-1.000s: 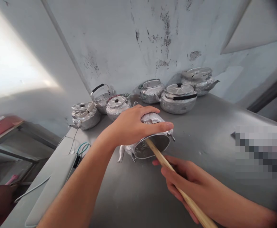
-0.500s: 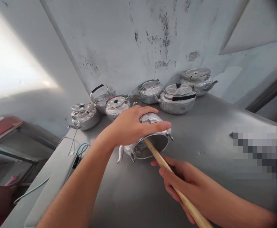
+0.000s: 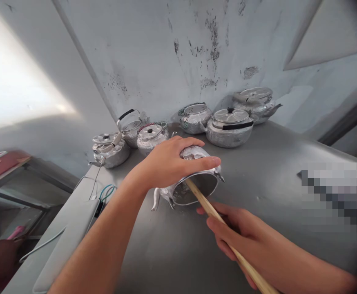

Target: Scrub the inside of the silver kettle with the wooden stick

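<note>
A dented metal teapot (image 3: 198,153) lies tipped on the grey table, its round open mouth turned toward me. My left hand (image 3: 174,159) is closed over its side, the thumb stretched along the body above the rim. The spout sticks out at the lower left. In my right hand (image 3: 236,232) is a wooden stick (image 3: 215,214), fingers wrapped round its shaft. The stick's far end reaches inside the teapot, where its tip is hidden.
Several other metal teapots stand along the wall, among them a lidded one with a black handle (image 3: 229,130) and one at the far right (image 3: 256,107). A flat grey case (image 3: 65,249) and cables lie at the left edge of the table (image 3: 267,183).
Hardly anything differs. My right hand and the stick have shifted very slightly to the right; the teapot and my left hand stay in place.
</note>
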The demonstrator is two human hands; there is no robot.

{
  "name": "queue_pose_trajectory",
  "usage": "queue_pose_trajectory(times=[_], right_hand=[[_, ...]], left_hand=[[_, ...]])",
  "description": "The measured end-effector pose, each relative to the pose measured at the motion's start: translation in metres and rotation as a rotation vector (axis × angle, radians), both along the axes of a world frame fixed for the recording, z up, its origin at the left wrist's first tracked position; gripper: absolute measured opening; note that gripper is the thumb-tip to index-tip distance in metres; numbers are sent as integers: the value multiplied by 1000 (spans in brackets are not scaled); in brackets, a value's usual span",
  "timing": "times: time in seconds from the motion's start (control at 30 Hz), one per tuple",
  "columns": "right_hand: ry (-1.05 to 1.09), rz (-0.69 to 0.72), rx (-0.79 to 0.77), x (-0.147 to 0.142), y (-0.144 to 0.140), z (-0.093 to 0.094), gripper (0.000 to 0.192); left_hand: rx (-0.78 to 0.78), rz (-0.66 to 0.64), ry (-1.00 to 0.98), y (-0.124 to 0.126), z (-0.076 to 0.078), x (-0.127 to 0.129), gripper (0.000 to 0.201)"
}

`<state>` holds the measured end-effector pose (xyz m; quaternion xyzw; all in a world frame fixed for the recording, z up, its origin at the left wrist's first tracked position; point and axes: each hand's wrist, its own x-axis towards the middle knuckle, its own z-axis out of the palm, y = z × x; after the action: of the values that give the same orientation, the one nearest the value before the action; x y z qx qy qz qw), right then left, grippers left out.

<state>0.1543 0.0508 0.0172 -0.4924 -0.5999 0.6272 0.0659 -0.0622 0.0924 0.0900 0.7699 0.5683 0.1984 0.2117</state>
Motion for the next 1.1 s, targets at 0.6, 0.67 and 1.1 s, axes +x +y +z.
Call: queue_pose_trajectory(times=[0.6,0.67,1.1], right_hand=[[67,37,21,4,-4,-7,36],[75,27,25,4,-4,-7,36],[39,48,36,2,-2,-7,33]], left_hand=[[-19,54,-17,0,-1,4,76],[-18,55,-17,0,-1,4,76],[-20,53,-16,1,-1,4,76]])
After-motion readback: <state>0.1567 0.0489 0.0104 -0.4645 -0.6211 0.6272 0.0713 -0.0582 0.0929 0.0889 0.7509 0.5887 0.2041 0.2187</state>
